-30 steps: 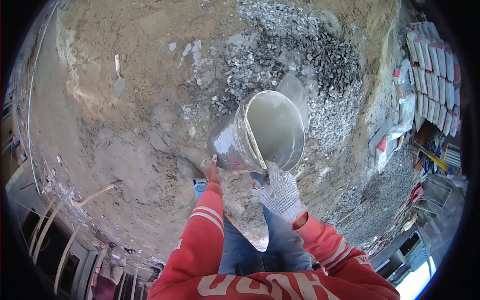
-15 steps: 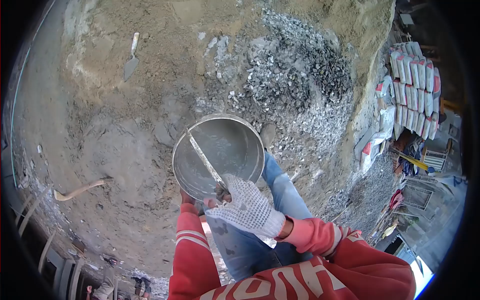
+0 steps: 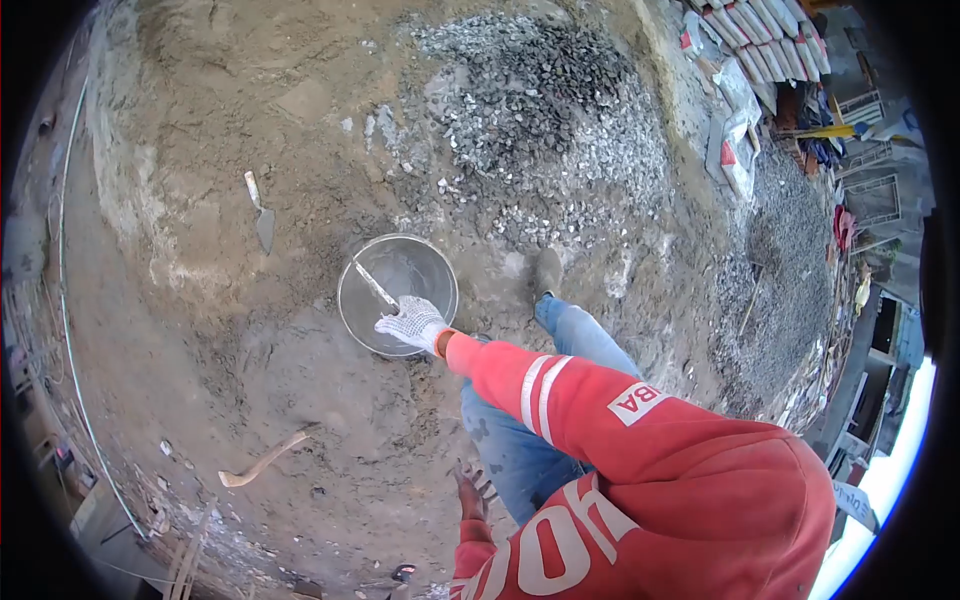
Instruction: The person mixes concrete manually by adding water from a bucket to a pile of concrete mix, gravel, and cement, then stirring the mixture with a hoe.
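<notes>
A round metal pan [image 3: 418,262] with wet grey mix or water inside sits on the muddy ground. My right hand [image 3: 412,324], in a white dotted glove, is closed around a long thin tool [image 3: 373,284] that lies across the pan and rests against its far left rim. My left hand [image 3: 473,488] is bare and hangs low beside my jeans, away from the pan, its fingers spread and holding nothing.
A trowel [image 3: 264,226] lies on the ground at the upper left, and a curved wooden handle [image 3: 265,460] at the lower left. Gravel [image 3: 540,110] is heaped beyond the pan. Stacked bags [image 3: 765,40] stand at the upper right.
My left hand has let go of the pan's near rim and dropped toward my leg. The pan appears smaller and farther from me. My right hand still holds the tool over it.
</notes>
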`<state>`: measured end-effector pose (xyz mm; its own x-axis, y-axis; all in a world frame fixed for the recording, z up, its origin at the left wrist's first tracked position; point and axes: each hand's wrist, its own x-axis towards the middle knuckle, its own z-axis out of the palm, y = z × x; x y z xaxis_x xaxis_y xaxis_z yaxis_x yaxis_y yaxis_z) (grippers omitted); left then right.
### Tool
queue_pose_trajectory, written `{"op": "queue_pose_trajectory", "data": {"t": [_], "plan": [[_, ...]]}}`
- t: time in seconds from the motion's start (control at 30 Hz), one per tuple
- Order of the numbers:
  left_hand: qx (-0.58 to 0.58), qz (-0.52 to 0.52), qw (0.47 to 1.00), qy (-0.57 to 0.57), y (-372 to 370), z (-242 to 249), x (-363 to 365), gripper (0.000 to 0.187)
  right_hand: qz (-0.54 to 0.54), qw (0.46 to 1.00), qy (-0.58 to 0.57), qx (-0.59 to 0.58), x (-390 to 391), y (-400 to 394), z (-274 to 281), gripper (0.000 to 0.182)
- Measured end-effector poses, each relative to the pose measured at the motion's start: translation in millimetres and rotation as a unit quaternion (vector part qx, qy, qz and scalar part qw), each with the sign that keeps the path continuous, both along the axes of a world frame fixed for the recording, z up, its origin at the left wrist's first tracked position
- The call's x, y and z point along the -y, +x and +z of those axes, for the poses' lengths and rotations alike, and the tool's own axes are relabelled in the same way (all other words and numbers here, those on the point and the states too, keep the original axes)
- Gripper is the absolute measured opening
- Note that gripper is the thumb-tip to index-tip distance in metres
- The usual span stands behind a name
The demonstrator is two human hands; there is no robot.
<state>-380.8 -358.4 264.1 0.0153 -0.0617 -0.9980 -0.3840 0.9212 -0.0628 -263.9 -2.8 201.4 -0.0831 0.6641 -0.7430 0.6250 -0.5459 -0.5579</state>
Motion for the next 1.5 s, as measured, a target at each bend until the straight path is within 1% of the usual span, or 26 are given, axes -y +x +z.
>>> {"op": "queue_pose_trajectory", "data": {"t": [0.07,0.1,0.13,0.27,0.33,0.37,0.43,0.47,0.53,0.57,0.6,0.63,0.67,0.73,0.8,0.87,0.93,1.0,1.1,1.13,1.2,1.23,1.27,1.33,1.47,1.5], "plan": [[0.015,-0.022,0.998,-0.063,27,23,-31,0.061,0.066,0.997,0.032,0.034,7,16,21,0.073],[-0.023,-0.171,0.982,0.079,34,7,-25,0.068,0.075,0.994,0.068,0.031,15,29,29,0.072],[-0.054,-0.315,0.922,0.217,33,6,-22,0.076,0.078,0.991,0.101,0.03,27,44,37,0.071],[-0.048,-0.463,0.858,0.216,70,80,-99,0.076,0.063,0.995,0.068,0.02,87,152,91,0.066],[-0.005,-0.549,0.664,0.507,73,86,-101,0.069,0.092,0.994,0.035,0.042,152,212,99,0.064],[0.0,-0.569,0.643,0.513,81,93,-103,0.069,0.104,0.992,0.017,0.067,189,244,129,0.063],[0.226,-0.608,0.671,0.358,102,105,-100,0.064,0.147,0.977,-0.018,0.152,297,302,129,0.063],[0.226,-0.629,0.654,0.355,108,96,-96,0.064,0.204,0.955,-0.108,0.187,326,332,182,0.068],[0.085,-0.799,0.451,0.39,137,79,-96,0.063,-0.019,0.997,0.013,0.08,451,362,136,0.07],[0.07,-0.804,0.458,0.371,160,80,-105,0.062,-0.033,0.996,0.019,0.079,491,370,124,0.07],[0.012,-0.812,0.464,0.354,182,71,-116,0.06,-0.185,0.978,-0.043,0.083,509,387,151,0.066],[-0.045,-0.815,0.468,0.338,205,52,-128,0.058,-0.332,0.934,-0.104,0.085,525,405,169,0.063],[-0.136,-0.802,0.453,0.364,230,41,-137,0.055,-0.336,0.933,-0.1,0.074,548,413,162,0.063],[-0.181,-0.715,0.499,0.454,267,-14,-169,0.051,-0.496,0.848,-0.144,0.117,587,437,136,0.054],[-0.118,-0.51,0.814,0.25,336,-32,-195,0.053,-0.542,0.824,-0.114,0.122,613,461,127,0.052],[-0.079,-0.539,0.796,0.262,422,-2,-183,0.055,-0.601,0.777,-0.113,0.151,636,470,119,0.049],[-0.045,-0.558,0.782,0.274,509,33,-160,0.057,-0.59,0.777,-0.12,0.181,657,483,84,0.043],[0.116,-0.655,0.634,0.394,583,62,-144,0.056,-0.624,0.759,-0.11,0.149,661,506,90,0.04],[0.409,-0.683,0.496,0.346,691,227,-67,0.075,-0.65,0.744,-0.098,0.121,670,545,79,0.049],[0.53,-0.658,0.442,0.301,714,266,-46,0.084,-0.657,0.738,-0.097,0.121,673,557,81,0.049],[0.795,-0.512,0.257,0.197,757,320,-8,0.092,-0.723,0.684,-0.077,0.064,674,591,93,0.045],[0.871,-0.426,0.221,0.102,774,346,12,0.097,-0.725,0.679,-0.067,0.094,674,608,105,0.042],[0.929,-0.351,0.117,0.019,805,366,34,0.083,-0.73,0.673,-0.068,0.094,678,622,99,0.042],[0.934,-0.333,0.118,0.05,866,372,49,0.077,-0.746,0.649,-0.044,0.143,687,645,79,0.037],[0.93,-0.266,0.164,0.192,992,370,73,0.056,-0.823,0.561,-0.074,0.046,718,687,20,0.037],[0.913,-0.242,0.252,0.209,1032,373,87,0.045,-0.834,0.539,-0.105,0.052,724,703,40,0.035]]}}
